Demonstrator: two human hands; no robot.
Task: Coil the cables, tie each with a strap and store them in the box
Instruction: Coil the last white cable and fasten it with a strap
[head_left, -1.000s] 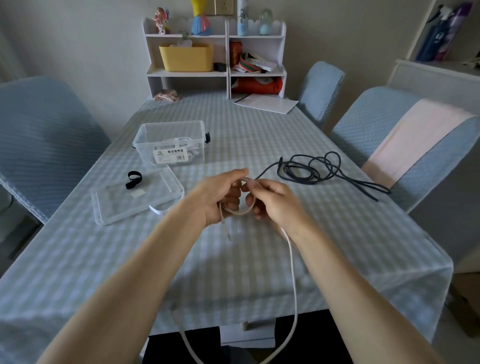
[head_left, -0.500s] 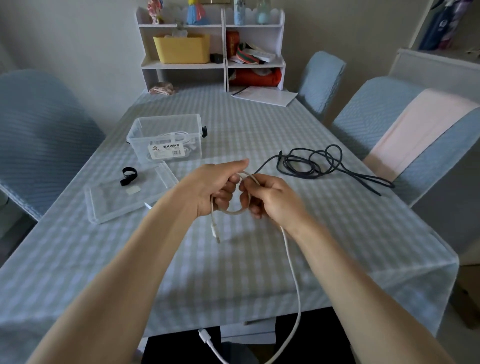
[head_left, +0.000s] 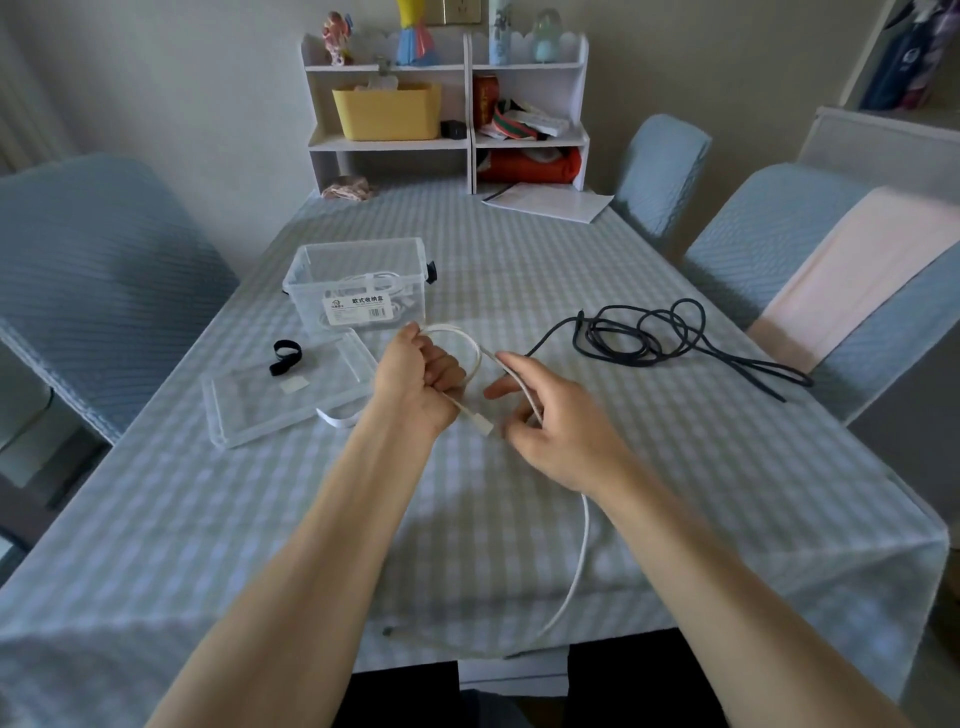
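Note:
My left hand grips a loop of the white cable, whose plug end pokes out below the fist. My right hand holds the same cable loosely between thumb and fingers, a little to the right of the left hand. From there the cable runs down over the table's front edge and curls back onto it. A tangled black cable lies on the table at the right. The clear plastic box, with a white cable inside, stands beyond my left hand. Its lid lies flat nearby, a black strap on it.
A white strap pokes out from under the lid's near edge. Blue-covered chairs stand at the left and right. A white shelf unit and a sheet of paper are at the table's far end.
My hands have moved apart: the right hand slid right along the white cable, widening the loop. The cable's free end now lies on the table's front edge.

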